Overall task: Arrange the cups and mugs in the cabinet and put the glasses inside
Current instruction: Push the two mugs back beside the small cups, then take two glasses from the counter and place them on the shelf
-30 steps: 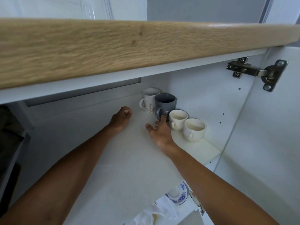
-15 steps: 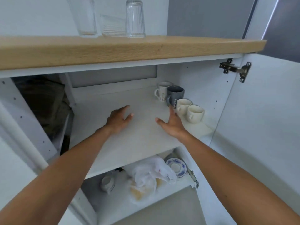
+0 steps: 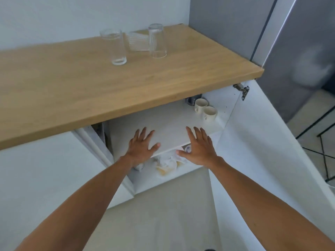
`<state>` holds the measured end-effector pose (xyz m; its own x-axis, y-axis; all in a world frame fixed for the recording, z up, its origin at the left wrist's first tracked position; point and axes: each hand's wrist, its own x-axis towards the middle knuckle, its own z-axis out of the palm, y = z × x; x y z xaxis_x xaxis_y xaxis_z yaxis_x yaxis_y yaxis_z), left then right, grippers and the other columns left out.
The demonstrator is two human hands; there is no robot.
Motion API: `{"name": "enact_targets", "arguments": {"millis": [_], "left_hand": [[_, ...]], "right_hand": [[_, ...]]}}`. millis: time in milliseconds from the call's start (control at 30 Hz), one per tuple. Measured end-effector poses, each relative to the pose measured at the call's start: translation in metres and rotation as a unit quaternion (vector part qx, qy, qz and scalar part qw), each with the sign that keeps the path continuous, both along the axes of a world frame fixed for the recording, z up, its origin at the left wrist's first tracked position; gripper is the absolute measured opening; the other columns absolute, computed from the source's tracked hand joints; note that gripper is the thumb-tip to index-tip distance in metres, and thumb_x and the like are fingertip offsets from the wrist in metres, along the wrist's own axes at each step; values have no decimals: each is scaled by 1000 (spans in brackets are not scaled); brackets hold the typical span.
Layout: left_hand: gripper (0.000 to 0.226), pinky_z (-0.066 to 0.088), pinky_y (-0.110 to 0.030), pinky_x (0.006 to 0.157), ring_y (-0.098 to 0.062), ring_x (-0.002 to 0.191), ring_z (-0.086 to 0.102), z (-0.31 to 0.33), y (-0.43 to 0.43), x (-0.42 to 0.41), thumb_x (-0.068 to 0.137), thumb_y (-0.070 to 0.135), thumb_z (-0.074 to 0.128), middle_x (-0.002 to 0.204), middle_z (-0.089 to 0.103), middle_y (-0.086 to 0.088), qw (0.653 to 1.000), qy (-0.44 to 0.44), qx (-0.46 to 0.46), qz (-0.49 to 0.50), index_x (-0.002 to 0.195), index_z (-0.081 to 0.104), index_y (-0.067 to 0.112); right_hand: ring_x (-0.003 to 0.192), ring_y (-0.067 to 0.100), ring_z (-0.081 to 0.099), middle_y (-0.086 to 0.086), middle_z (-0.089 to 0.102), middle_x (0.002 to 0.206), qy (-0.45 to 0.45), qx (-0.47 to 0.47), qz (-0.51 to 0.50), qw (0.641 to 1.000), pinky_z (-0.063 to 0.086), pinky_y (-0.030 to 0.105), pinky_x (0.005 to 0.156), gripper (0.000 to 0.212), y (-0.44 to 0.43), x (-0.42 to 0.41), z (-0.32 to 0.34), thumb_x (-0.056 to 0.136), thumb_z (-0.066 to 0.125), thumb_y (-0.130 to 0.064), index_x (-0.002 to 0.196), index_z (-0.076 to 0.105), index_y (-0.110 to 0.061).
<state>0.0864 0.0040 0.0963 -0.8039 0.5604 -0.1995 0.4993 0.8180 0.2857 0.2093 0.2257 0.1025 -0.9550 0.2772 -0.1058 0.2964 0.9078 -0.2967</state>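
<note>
Three clear glasses stand on the wooden countertop (image 3: 163, 82): an upright tall glass (image 3: 114, 46), a ribbed glass lying on its side (image 3: 137, 41) and an upside-down glass (image 3: 157, 40). Inside the open cabinet, two cream cups (image 3: 205, 109) sit at the back right of the white shelf (image 3: 163, 124), with a grey mug (image 3: 193, 100) partly hidden under the countertop. My left hand (image 3: 140, 147) and my right hand (image 3: 198, 147) hover empty with fingers spread over the shelf's front edge.
The white cabinet door (image 3: 272, 142) stands open to the right, on a metal hinge (image 3: 243, 88). On the lower shelf lie a white plastic bag (image 3: 167, 160) and a partly hidden dish. A grey refrigerator (image 3: 290, 42) stands at the right.
Both hands have drawn back from the mugs deep inside the cabinet to the shelf's front edge. My view has risen, so the countertop and glasses now show from above.
</note>
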Motion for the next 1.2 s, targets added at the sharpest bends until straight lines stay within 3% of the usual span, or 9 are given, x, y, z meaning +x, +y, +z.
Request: {"name": "enact_targets", "arguments": {"millis": [300,567,833,1200], "left_hand": [[76,4,-50,121,-26,151,-18,143,-62,120,94,69,23,165,-18,1,998,-32,-27,-35,156,-2,35],[77,4,-51,120,-26,151,-17,249,-76,138,95,67,27,166,-13,-2,1000,6,11,-13,157,3,31],[73,9,-53,120,-27,152,-10,284,-67,92,95,62,37,167,-5,-2,995,29,77,64,157,9,35],[83,11,-54,118,-28,153,-4,292,-49,-69,93,60,48,166,4,-5,977,7,152,149,157,8,24]], "right_hand": [[152,28,-3,7,5,165,-47,-22,-17,999,11,53,120,107,-44,108,146,76,49,-81,156,2,-30],[152,29,2,8,11,164,-24,-26,16,999,18,51,118,106,-40,123,238,77,49,-81,156,6,-27],[151,29,4,9,11,164,25,-4,62,998,21,48,117,104,-24,61,286,80,53,-76,157,4,-26],[149,29,11,8,14,163,23,27,66,997,27,49,114,105,-1,-110,308,78,55,-76,156,6,-25]]}}
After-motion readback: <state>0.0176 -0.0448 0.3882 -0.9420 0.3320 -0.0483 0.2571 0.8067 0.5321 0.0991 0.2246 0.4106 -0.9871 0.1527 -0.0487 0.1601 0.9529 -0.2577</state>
